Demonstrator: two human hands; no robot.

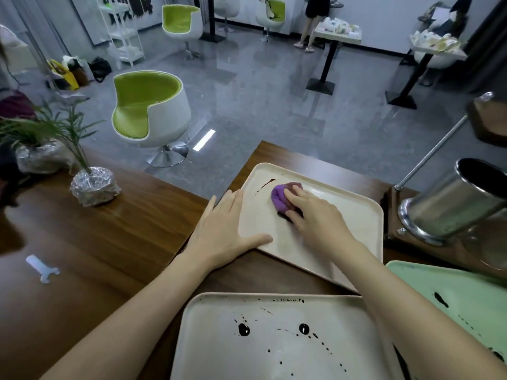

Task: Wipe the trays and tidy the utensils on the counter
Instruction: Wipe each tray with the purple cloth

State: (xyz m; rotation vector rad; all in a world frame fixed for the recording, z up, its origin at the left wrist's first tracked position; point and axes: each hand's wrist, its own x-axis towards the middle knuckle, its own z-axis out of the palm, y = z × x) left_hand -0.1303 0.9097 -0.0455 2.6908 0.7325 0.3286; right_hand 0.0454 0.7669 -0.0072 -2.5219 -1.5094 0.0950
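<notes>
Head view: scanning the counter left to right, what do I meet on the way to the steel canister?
White plastic spanner → nearer foil-wrapped plant pot → left hand, flat on the beige tray edge → purple cloth → right hand on the cloth → steel canister.

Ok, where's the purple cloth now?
The purple cloth lies on the far beige tray, centre-right of the head view, under the right hand, just right of a dark streak.

Purple cloth [278, 197]; cream far tray [351, 215] with a dark brown streak; cream near tray [233, 352] and mint-green right tray [466, 292], both black-spattered; brown wood-grain bench [109, 242].
</notes>
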